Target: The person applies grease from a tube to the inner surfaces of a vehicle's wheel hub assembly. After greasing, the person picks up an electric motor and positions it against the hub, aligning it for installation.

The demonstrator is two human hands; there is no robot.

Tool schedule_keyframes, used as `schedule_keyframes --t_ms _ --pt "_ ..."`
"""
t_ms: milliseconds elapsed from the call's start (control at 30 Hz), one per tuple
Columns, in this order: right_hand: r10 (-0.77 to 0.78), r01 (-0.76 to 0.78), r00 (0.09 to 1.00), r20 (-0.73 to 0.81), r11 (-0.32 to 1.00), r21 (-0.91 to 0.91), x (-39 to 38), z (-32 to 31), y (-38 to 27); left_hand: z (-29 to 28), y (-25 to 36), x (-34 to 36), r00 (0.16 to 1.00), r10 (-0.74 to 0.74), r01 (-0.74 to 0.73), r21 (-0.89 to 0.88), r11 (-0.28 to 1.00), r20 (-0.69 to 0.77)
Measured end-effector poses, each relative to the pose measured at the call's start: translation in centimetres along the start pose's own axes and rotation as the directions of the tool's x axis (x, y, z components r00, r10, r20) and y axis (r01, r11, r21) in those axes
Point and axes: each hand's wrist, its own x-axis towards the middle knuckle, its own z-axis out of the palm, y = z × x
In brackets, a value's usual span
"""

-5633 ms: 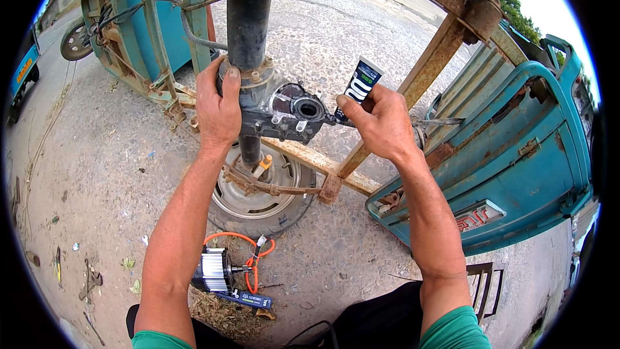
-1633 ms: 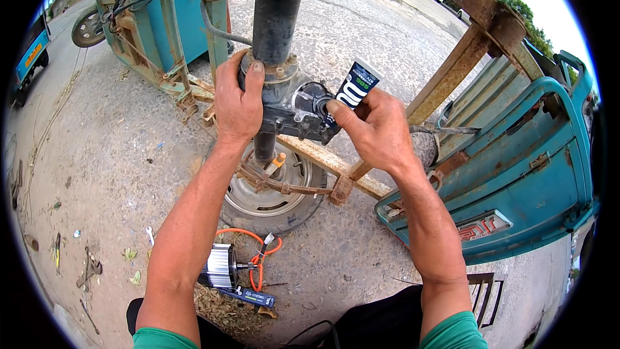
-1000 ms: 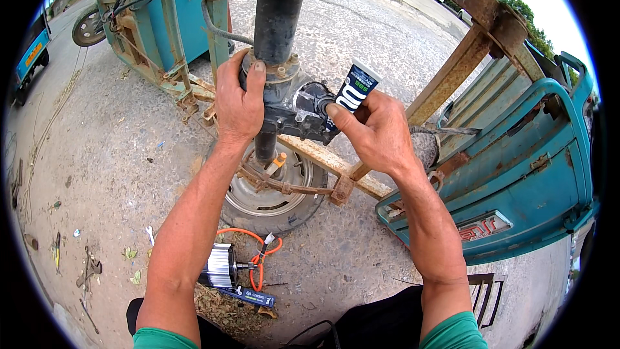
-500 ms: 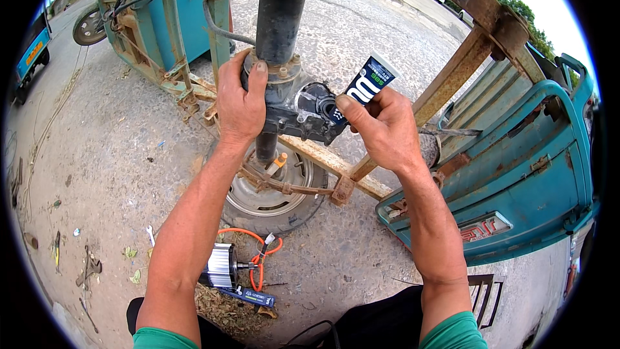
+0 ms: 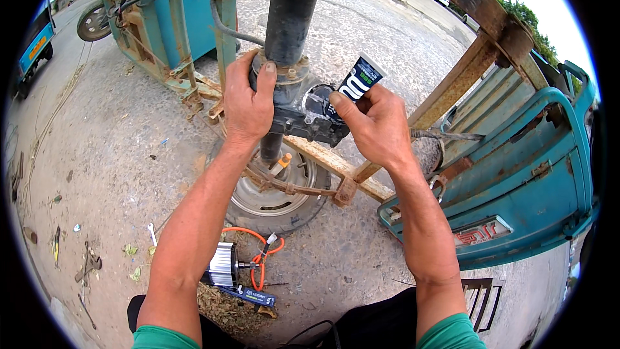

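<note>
Squeeze tube point(image 5: 359, 80), dark blue: sits pinched in right hand point(image 5: 382, 123), lower end over black housing point(image 5: 298, 124), contact unclear. Looks light, soft, easily over-squeezed; best held mid-body. Housing: likely heavy, rigid; gripped at flange point(image 5: 292, 72) by left hand point(image 5: 248, 108).

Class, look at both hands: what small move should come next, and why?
Probably a gentle squeeze of the tube while guiding it along the rim of the black casing: the right hand holds the tube flat end up, its lower end at the casing, and the left hand grips the bolted collar alongside.
</note>
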Motion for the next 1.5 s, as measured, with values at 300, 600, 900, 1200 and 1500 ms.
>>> schedule_keyframes --t_ms 300,600,900,1200,1500 --pt "0.041 -0.041 0.999 0.0 0.999 0.009 0.1 -0.3 0.2 -0.2 0.5 0.0 0.999 -0.035 0.035 0.01 0.999 0.019" --pt "0.029 -0.029 1.0 0.006 0.999 -0.02 0.3 0.2 0.2 -0.2 0.8 -0.1 0.998 -0.055 0.055 0.012 0.998 0.024" --pt "0.013 -0.013 1.0 0.0 0.999 0.042 0.5 1.1 -0.2 0.0 0.5 -0.1 0.999 -0.039 0.039 -0.012 0.999 0.008" --pt "0.013 -0.013 1.0 0.008 0.999 0.038 0.8 1.7 -1.0 -0.1 0.3 -0.1 1.0 -0.025 0.025 0.009 1.0 0.007" --pt "0.0 -0.001 1.0 0.019 0.999 0.053 1.0 2.4 -1.3 -0.1 0.4 -0.1 0.998 -0.052 0.052 0.013 0.999 0.025"
